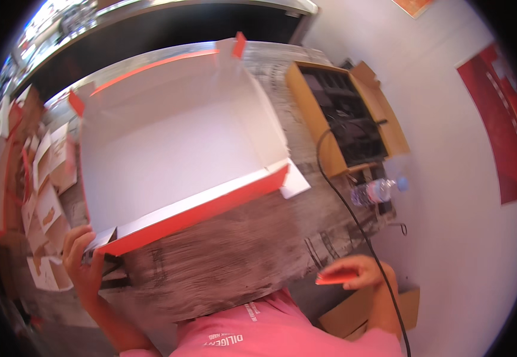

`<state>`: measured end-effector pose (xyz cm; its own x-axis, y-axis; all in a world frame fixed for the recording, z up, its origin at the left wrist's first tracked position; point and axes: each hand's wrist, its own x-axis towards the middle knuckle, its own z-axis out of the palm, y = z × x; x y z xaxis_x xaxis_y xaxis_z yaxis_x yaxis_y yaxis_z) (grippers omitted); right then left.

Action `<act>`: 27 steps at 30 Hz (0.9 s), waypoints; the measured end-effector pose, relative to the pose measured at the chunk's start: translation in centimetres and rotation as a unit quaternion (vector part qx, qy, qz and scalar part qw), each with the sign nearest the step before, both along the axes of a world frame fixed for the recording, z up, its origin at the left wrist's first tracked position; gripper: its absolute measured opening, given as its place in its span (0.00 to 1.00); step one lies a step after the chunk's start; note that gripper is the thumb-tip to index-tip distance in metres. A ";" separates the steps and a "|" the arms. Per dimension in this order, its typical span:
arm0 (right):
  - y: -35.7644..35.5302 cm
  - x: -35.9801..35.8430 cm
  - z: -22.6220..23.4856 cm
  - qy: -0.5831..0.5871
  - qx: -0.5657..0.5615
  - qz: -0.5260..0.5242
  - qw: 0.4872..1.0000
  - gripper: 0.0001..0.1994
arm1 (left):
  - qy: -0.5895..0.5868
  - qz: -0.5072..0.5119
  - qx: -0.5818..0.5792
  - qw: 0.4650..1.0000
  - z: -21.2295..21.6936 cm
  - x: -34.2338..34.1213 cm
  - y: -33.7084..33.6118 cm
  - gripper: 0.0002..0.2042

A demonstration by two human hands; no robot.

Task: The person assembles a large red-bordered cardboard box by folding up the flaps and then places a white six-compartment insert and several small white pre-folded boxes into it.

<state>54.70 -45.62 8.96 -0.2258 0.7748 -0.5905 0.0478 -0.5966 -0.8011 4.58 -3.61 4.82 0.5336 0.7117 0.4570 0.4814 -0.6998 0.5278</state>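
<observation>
A large shallow cardboard box (pixel 175 143), white inside and orange-red on its outer walls, lies open on the table in front of me. At its near left corner my left hand (pixel 80 256) has its fingers curled over the folded flap, pinching the wall. Over to the right, beyond the table's near edge, my right hand (pixel 358 271) is closed on a small flat orange-red piece (pixel 337 278). Blur keeps me from telling what that piece is. A white flap (pixel 296 181) sticks out at the box's near right corner.
A brown carton (pixel 306 113) with black contents stands at the back right. Beside it lies a water bottle (pixel 377 192). A black cable (pixel 353 214) hangs across the right side. Several small white cartons (pixel 50 208) crowd the left. Below my right hand is another brown carton (pixel 353 312).
</observation>
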 end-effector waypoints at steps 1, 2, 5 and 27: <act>-0.3 0.3 0.7 -0.063 -0.059 0.002 0.996 0.30 | 0.001 0.004 0.002 1.000 0.4 -0.2 -0.7 0.13; -1.5 -0.4 1.5 -0.130 -0.121 -0.016 0.984 0.29 | -0.004 -0.011 0.000 1.000 0.5 0.2 -0.3 0.12; -3.8 0.1 0.0 -0.334 -0.093 0.068 0.935 0.33 | 0.001 -0.032 0.006 0.999 1.1 0.4 0.0 0.07; 28.5 1.6 2.6 -0.569 0.317 -0.153 0.743 0.26 | -0.019 0.004 -0.152 0.988 2.7 -0.2 0.3 0.17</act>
<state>56.27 -17.13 11.56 0.3838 0.8912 0.2419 0.8494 -0.2380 -0.4711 4.41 -3.35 7.49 0.5143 0.8231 0.2408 0.4620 -0.5024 0.7308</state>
